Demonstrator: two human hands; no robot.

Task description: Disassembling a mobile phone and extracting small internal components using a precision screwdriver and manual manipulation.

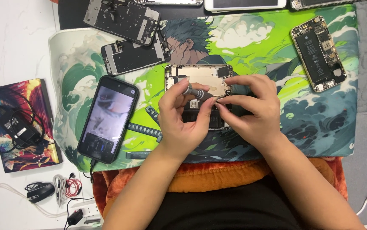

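Head view: my two hands meet over an opened phone (196, 79) at the middle of the green mat (256, 47).
Left hand (179, 117): pinches a grey screwdriver (197, 92), tip toward the phone's insides.
Right hand (247, 106): fingertips pinched on the phone's edge.
Nearby: lit phone (106, 119) left, stripped phone (318, 53) right.
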